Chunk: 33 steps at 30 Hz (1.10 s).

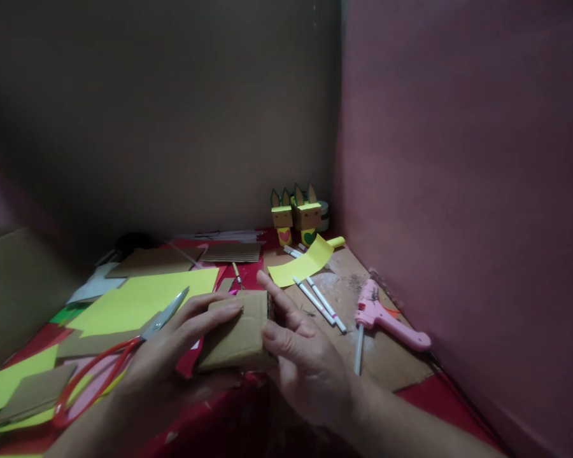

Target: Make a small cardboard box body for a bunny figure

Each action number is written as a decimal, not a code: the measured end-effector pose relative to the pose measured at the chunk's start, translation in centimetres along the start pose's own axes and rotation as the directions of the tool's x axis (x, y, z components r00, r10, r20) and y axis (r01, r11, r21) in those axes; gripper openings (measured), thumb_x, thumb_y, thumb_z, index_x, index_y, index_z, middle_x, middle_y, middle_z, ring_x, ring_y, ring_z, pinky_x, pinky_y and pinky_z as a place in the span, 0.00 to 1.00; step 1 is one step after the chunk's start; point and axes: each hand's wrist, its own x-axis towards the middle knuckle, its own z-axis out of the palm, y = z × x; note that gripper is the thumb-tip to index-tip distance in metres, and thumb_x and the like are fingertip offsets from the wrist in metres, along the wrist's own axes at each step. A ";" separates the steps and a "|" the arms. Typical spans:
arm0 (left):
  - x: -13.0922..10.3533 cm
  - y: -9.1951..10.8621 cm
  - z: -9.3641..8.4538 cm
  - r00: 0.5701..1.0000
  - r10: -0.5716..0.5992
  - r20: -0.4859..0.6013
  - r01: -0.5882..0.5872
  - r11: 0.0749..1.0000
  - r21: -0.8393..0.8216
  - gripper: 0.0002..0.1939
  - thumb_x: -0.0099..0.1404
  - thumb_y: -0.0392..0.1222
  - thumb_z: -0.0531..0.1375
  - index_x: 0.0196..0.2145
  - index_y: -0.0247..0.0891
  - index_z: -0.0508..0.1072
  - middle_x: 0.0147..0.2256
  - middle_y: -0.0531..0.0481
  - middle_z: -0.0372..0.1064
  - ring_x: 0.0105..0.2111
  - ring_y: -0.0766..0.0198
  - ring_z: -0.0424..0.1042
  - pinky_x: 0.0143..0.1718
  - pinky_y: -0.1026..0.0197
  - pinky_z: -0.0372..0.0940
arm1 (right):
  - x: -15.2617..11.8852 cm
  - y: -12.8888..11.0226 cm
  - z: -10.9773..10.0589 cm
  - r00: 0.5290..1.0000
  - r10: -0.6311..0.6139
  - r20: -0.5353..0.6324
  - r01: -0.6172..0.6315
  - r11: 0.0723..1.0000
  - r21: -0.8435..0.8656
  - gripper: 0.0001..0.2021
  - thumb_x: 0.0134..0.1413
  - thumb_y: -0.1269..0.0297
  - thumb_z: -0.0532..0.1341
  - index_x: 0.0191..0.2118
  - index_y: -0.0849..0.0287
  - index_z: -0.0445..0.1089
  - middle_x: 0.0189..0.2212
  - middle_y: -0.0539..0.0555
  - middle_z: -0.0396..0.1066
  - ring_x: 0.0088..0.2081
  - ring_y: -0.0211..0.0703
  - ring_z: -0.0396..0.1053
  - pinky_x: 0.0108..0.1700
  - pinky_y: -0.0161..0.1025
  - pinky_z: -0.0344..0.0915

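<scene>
A small brown cardboard box (239,337) is held between both hands above the front of the red table (430,401). My left hand (176,343) grips it from the left, fingers over its top and the lower part of the hand in shadow beneath. On the right side, my right hand (305,356) holds the box with the thumb against its edge and the index finger stretched forward. Red-handled scissors (124,350) lie just left of my left hand, blades pointing away. The underside of the box is hidden.
Yellow sheets (138,299) and cardboard pieces lie at left. A pink glue gun (386,321), several white markers (315,302) and a curled yellow strip (305,264) rest on a cardboard sheet (386,366) at right. Two cardboard figures (308,219) stand at the back, near the walls.
</scene>
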 end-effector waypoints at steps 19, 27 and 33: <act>0.0 -0.6 0.1 0.993 0.115 0.013 -0.115 0.993 0.011 0.32 0.70 0.44 0.62 0.67 0.58 0.56 0.59 0.45 0.61 0.59 0.52 0.66 0.53 0.55 0.72 | 0.4 -0.1 -0.5 1.000 0.013 -0.006 -0.014 0.992 -0.125 0.29 0.47 0.61 0.74 0.56 0.46 0.70 0.48 0.48 0.74 0.49 0.44 0.73 0.57 0.46 0.65; 0.1 -0.6 0.0 0.994 0.075 0.081 -0.079 0.996 0.042 0.32 0.69 0.46 0.62 0.66 0.58 0.55 0.60 0.46 0.59 0.60 0.57 0.64 0.57 0.59 0.68 | 0.8 0.0 -0.6 0.998 0.024 -0.061 -0.030 0.995 -0.094 0.26 0.42 0.57 0.76 0.49 0.49 0.72 0.29 0.43 0.66 0.30 0.32 0.65 0.35 0.30 0.64; 0.3 -0.8 0.3 0.990 0.114 0.079 -0.119 0.991 0.058 0.32 0.70 0.47 0.62 0.66 0.56 0.55 0.59 0.47 0.60 0.60 0.60 0.64 0.59 0.62 0.65 | 1.0 0.0 -0.6 0.998 0.013 -0.067 -0.020 0.994 -0.105 0.20 0.44 0.58 0.75 0.44 0.53 0.73 0.31 0.45 0.69 0.31 0.33 0.66 0.34 0.29 0.64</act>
